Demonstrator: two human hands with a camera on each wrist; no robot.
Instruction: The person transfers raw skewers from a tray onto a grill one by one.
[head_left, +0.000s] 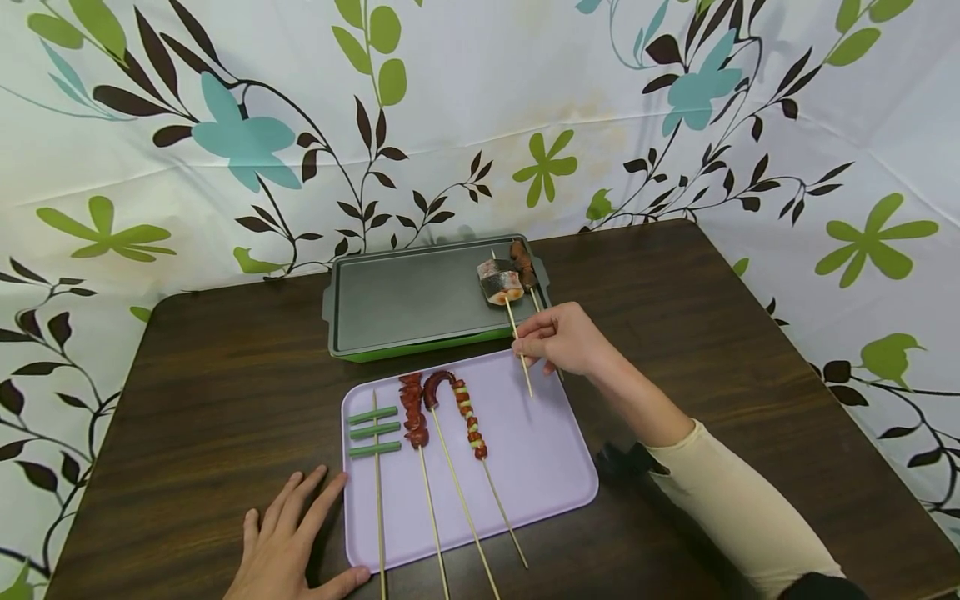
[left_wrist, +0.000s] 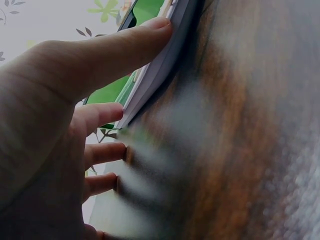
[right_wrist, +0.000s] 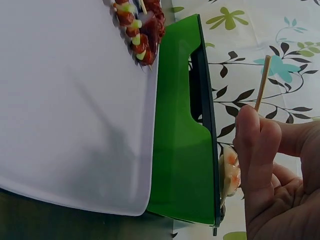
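My right hand (head_left: pixel 564 337) pinches the wooden stick of a fish skewer (head_left: pixel 501 282), whose chunks have dark skin and pale flesh. The chunks are at the right end of the dark grill plate (head_left: pixel 412 292), beside a brown meat skewer (head_left: pixel 522 262). In the right wrist view, the stick (right_wrist: pixel 263 82) rises from between thumb and fingers. My left hand (head_left: pixel 288 542) is spread flat at the left edge of the lilac tray (head_left: pixel 540 467), thumb touching its near corner. The tray holds a green vegetable skewer (head_left: pixel 375 429), a red meat skewer (head_left: pixel 414 412), a tentacle skewer (head_left: pixel 438 385) and a red-and-green skewer (head_left: pixel 471 421).
The grill has a green base (right_wrist: pixel 182 130) and stands right behind the tray on a dark wooden table (head_left: pixel 225 375). A white patterned cloth (head_left: pixel 465 108) hangs behind the table. Several skewer sticks reach past the tray's near edge.
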